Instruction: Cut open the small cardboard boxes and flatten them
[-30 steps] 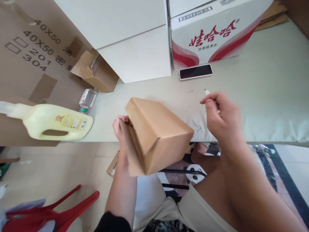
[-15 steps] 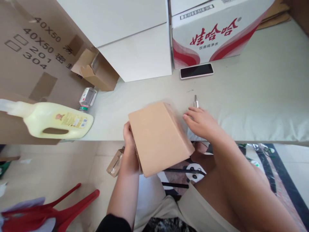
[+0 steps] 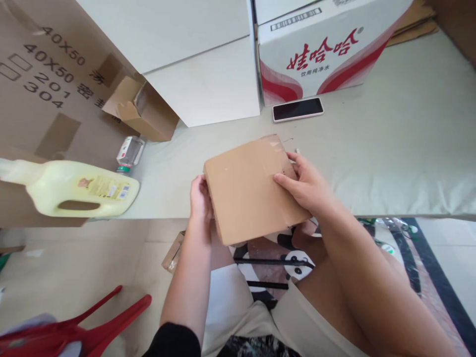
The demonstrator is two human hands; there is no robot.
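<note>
A plain brown cardboard box [image 3: 251, 191] is held tilted between both hands at the table's front edge. My left hand [image 3: 201, 197] grips its left side, with the fingers partly hidden behind the cardboard. On the right side, my right hand [image 3: 303, 183] has its thumb on the broad face and its other fingers around the edge. Just past the right fingertips, the tip of a small whitish object [image 3: 297, 150] peeks out, mostly covered by the hand.
A phone [image 3: 298, 109] lies before a white-and-red carton [image 3: 316, 59]. White boxes [image 3: 208, 94], a small open carton [image 3: 152, 114], a clear bottle [image 3: 130, 152] and a yellow jug [image 3: 84, 188] stand or lie leftward. A red chair [image 3: 92, 329] is below left.
My right hand has come left onto the box and now grips its right side. The box has turned and shifted slightly up and right.
</note>
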